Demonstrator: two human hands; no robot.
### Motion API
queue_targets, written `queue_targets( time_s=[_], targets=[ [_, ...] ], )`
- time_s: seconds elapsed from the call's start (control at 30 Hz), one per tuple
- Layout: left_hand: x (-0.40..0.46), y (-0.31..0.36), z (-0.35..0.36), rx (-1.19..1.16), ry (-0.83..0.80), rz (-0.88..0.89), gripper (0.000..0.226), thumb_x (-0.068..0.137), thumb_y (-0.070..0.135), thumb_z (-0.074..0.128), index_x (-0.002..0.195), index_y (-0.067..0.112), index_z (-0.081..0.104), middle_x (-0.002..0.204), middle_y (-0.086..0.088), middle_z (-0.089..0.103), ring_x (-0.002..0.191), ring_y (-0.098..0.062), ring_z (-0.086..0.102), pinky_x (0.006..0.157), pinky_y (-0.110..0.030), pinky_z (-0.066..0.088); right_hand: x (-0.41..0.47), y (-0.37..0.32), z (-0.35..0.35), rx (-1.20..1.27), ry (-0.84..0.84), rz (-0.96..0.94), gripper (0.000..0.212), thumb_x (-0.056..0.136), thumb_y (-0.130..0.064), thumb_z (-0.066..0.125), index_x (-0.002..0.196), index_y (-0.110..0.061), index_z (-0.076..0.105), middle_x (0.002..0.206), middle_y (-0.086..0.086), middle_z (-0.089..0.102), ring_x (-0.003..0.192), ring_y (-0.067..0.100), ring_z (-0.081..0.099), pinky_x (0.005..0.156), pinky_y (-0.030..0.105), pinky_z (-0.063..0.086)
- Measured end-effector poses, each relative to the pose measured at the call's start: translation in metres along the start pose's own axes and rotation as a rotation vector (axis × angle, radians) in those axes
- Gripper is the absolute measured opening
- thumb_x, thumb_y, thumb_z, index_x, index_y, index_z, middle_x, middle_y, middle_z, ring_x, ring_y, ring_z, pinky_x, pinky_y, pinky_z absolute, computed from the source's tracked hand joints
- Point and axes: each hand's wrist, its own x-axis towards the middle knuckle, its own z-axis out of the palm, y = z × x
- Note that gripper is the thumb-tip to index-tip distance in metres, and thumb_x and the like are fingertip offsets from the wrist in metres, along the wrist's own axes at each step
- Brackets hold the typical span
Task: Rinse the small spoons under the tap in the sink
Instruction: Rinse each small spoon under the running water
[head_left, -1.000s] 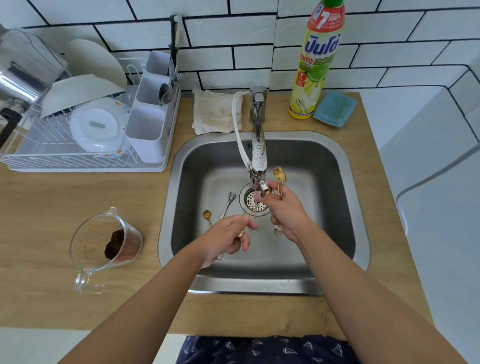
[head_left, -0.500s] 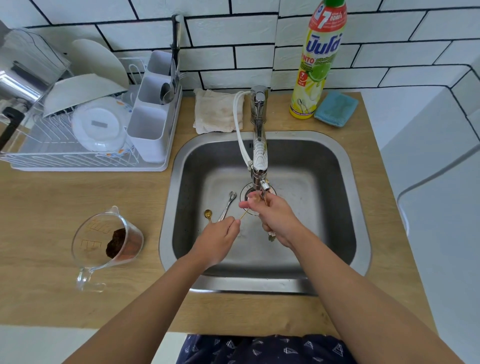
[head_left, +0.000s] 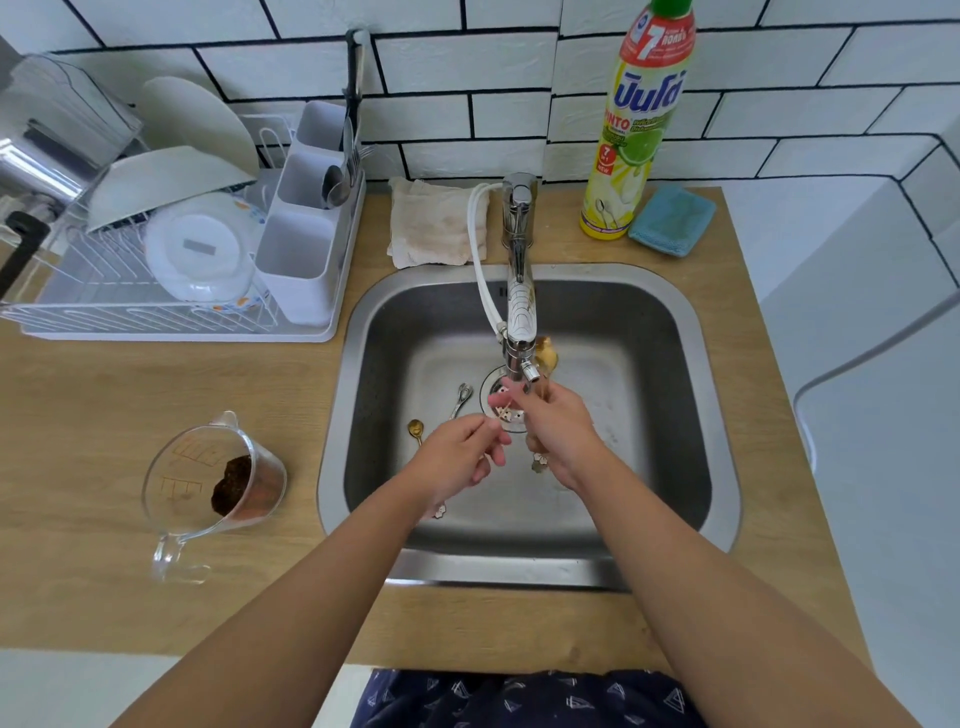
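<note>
My right hand (head_left: 558, 436) is shut on a bunch of small gold spoons (head_left: 546, 356). Their bowls stick up just right of the tap (head_left: 519, 306) nozzle, and a handle end shows below my palm. My left hand (head_left: 457, 457) hovers over the sink (head_left: 519, 569) just left of the right hand, thumb and forefinger pinched together with nothing visible between them. On the sink floor lie a gold spoon (head_left: 415, 429), its handle running under my left hand, and a silver spoon (head_left: 461, 397) beside the drain (head_left: 506, 415). I cannot make out a water stream.
A clear measuring jug (head_left: 218, 478) with brown powder stands on the wooden counter at the left. A dish rack (head_left: 171, 260) with plates and a cutlery holder sits at the back left. Behind the sink are a cloth (head_left: 439, 223), a detergent bottle (head_left: 634, 119) and a blue sponge (head_left: 672, 221).
My right hand dipped with the spoons half a second ago, then lifted their bowls back up beside the tap nozzle. The thin handle my left hand pinched is no longer visible.
</note>
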Motion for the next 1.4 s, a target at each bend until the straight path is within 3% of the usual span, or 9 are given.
queue_targets(
  time_s=[0.23, 0.37, 0.5, 0.6, 0.7, 0.83, 1.0, 1.23, 1.4],
  targets=[
    [0.030, 0.016, 0.023, -0.432, 0.082, -0.009, 0.011, 0.102, 0.008, 0.055, 0.097, 0.007, 0.065, 0.083, -0.007, 0.070, 0.066, -0.010, 0.071, 0.062, -0.019, 0.056, 0.006, -0.021, -0.015, 0.184, 0.086, -0.040, 0.035, 0.108, -0.040, 0.047, 0.098, -0.015, 0.069, 0.053, -0.015, 0.063, 0.041, 0.000, 0.042, 0.038, 0.015, 0.032],
    [0.029, 0.009, 0.036, -0.390, 0.074, -0.050, 0.011, 0.100, 0.016, 0.062, 0.100, 0.008, 0.054, 0.075, -0.008, 0.074, 0.058, -0.015, 0.071, 0.053, -0.023, 0.055, 0.007, -0.022, -0.013, 0.203, 0.095, -0.050, 0.043, 0.108, -0.043, 0.044, 0.096, -0.013, 0.071, 0.091, 0.009, 0.073, 0.071, 0.017, 0.060, 0.068, 0.033, 0.051],
    [0.029, -0.014, 0.032, 0.059, 0.057, -0.111, 0.034, 0.090, 0.038, 0.073, 0.097, 0.013, 0.052, 0.070, -0.006, 0.074, 0.054, -0.016, 0.065, 0.048, -0.020, 0.048, 0.011, -0.023, -0.014, 0.380, 0.125, -0.101, 0.038, 0.111, -0.035, 0.041, 0.092, -0.009, 0.061, 0.095, 0.010, 0.078, 0.055, 0.012, 0.061, 0.054, 0.025, 0.052],
    [0.035, -0.041, 0.000, 0.686, 0.277, -0.116, 0.021, 0.095, 0.031, 0.065, 0.103, 0.012, 0.060, 0.102, -0.009, 0.068, 0.088, -0.022, 0.063, 0.078, -0.033, 0.053, 0.014, -0.020, -0.021, 0.425, 0.147, -0.103, 0.036, 0.111, -0.035, 0.039, 0.086, -0.014, 0.053, 0.080, 0.003, 0.076, 0.043, 0.007, 0.040, 0.043, 0.020, 0.036],
    [0.043, -0.064, -0.033, 0.884, 0.374, -0.219, 0.034, 0.099, 0.017, 0.051, 0.131, 0.004, 0.050, 0.130, -0.022, 0.051, 0.114, -0.037, 0.056, 0.098, -0.044, 0.048, 0.012, -0.014, -0.026, 0.448, 0.122, -0.063, 0.036, 0.111, -0.034, 0.040, 0.086, -0.012, 0.055, 0.075, 0.002, 0.072, 0.040, 0.006, 0.032, 0.041, 0.020, 0.030],
    [0.055, -0.080, -0.046, 1.028, 0.275, -0.313, 0.047, 0.103, 0.019, 0.045, 0.147, 0.006, 0.037, 0.128, -0.023, 0.056, 0.115, -0.039, 0.059, 0.095, -0.045, 0.048, 0.010, -0.008, -0.029, 0.489, 0.110, 0.002, 0.036, 0.110, -0.032, 0.044, 0.084, -0.011, 0.058, 0.073, 0.004, 0.070, 0.037, 0.005, 0.029, 0.038, 0.020, 0.026],
    [0.062, -0.077, -0.046, 1.076, 0.211, -0.396, 0.028, 0.102, 0.017, 0.050, 0.124, 0.002, 0.061, 0.116, -0.018, 0.065, 0.103, -0.032, 0.066, 0.074, -0.032, 0.050, 0.012, -0.004, -0.034, 0.463, 0.127, 0.039, 0.035, 0.110, -0.032, 0.045, 0.085, -0.011, 0.058, 0.073, 0.004, 0.071, 0.037, 0.006, 0.027, 0.038, 0.020, 0.024],
    [0.048, -0.055, -0.049, 0.989, 0.194, -0.356, 0.034, 0.103, 0.030, 0.045, 0.115, 0.002, 0.060, 0.102, -0.015, 0.065, 0.082, -0.023, 0.061, 0.065, -0.030, 0.047, 0.017, 0.002, -0.037, 0.427, 0.095, 0.046, 0.032, 0.108, -0.033, 0.050, 0.087, -0.012, 0.062, 0.077, 0.004, 0.074, 0.039, 0.006, 0.027, 0.039, 0.020, 0.025],
    [0.016, -0.026, -0.028, 0.452, 0.219, -0.192, 0.023, 0.097, 0.029, 0.042, 0.089, 0.010, 0.053, 0.089, -0.018, 0.067, 0.073, -0.030, 0.061, 0.063, -0.035, 0.044, 0.016, 0.014, -0.030, 0.114, 0.125, 0.071, 0.017, 0.084, -0.035, 0.080, 0.095, -0.026, 0.071, 0.080, -0.001, 0.065, 0.042, 0.006, 0.033, 0.040, 0.022, 0.029]
  ],
)
